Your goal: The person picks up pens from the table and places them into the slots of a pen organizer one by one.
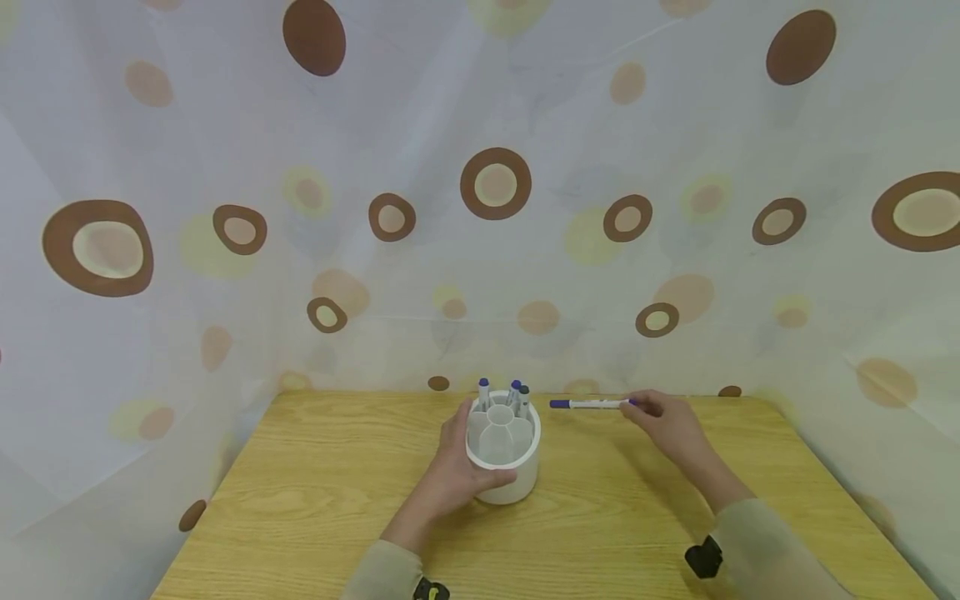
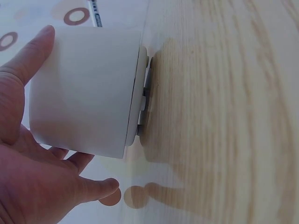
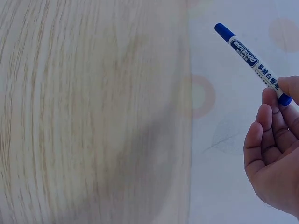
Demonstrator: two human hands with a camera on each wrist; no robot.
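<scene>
My left hand point(image 1: 463, 473) holds a round white pen organizer point(image 1: 517, 483), thumb on its near side and fingers around its left. The organizer has several compartments; two blue-capped markers point(image 1: 483, 393) and one dark-capped marker point(image 1: 524, 402) stand in the back ones. In the left wrist view, the organizer's smooth wall point(image 2: 86, 88) fills the hand's grasp, and its base is at the tabletop. My right hand point(image 1: 667, 425) pinches a white whiteboard marker point(image 1: 596, 404) by one blue end. The marker lies level in the air, right of the organizer, its blue cap point(image 3: 225, 31) pointing away from the fingers.
A wood-grain table point(image 1: 300, 492) spreads under both hands. Behind it and at both sides hangs a pale sheet point(image 1: 420, 108) printed with brown and beige circles, meeting the table's back edge just beyond the organizer.
</scene>
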